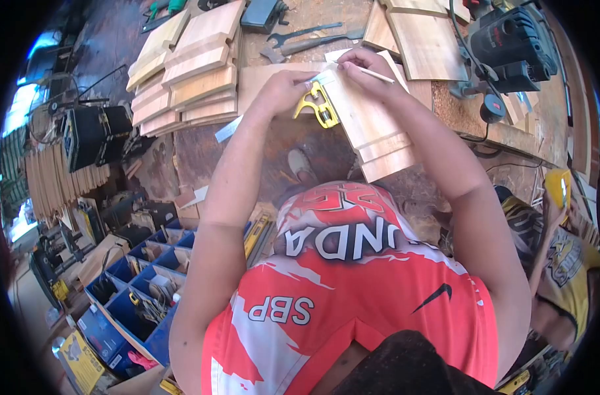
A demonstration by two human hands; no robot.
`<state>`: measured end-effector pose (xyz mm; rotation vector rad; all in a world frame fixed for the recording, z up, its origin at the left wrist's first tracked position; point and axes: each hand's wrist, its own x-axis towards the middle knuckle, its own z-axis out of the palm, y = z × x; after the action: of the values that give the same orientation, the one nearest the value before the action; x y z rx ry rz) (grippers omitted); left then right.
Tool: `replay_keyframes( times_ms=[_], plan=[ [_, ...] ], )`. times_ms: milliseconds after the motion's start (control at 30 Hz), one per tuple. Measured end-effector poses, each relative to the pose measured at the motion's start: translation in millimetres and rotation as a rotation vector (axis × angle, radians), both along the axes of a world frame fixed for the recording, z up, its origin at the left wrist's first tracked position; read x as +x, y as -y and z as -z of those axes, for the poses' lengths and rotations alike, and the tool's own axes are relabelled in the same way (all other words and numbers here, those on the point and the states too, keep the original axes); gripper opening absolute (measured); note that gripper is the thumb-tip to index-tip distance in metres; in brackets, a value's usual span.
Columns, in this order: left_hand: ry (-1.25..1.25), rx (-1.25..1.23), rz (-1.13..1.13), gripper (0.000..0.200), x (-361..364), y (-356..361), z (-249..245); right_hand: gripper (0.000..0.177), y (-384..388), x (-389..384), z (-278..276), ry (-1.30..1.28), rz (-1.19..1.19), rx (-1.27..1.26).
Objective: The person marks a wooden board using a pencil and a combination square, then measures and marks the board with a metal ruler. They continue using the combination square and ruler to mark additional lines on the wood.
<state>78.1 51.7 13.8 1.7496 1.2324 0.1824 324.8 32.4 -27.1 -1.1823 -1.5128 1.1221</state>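
I have the left hand [288, 93] grasping the yellow-headed metal square [324, 112] against the long pale wooden board [367, 125], before the torso; the right hand [371, 69] pinches a slim whitish pencil [381, 77]. If the left's pressure slackens, the square could slip, skewing any mark.

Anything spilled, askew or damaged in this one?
Loose sawdust lies scattered beside the router at upper right, looking like unswept spill. The board by the right hand shows no obvious damage.
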Motion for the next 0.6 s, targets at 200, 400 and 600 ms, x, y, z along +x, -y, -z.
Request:
replay_keyframes(
  times_ms=[200,400,600],
  plan=[
    [-0.120,0.016,-0.039,0.035,5.7,2.5,-3.5,0.018,3.2,-1.3,-18.0,0.154,-0.036,-0.086],
    [-0.126,-0.020,-0.049,0.035,6.6,2.9,-2.8,0.019,5.7,-2.3,-15.3,0.178,-0.015,-0.081],
    [-0.118,0.013,-0.019,0.035,3.0,1.3,4.5,0.023,4.9,-5.6,-12.7,0.289,-0.005,-0.035]
  ],
)
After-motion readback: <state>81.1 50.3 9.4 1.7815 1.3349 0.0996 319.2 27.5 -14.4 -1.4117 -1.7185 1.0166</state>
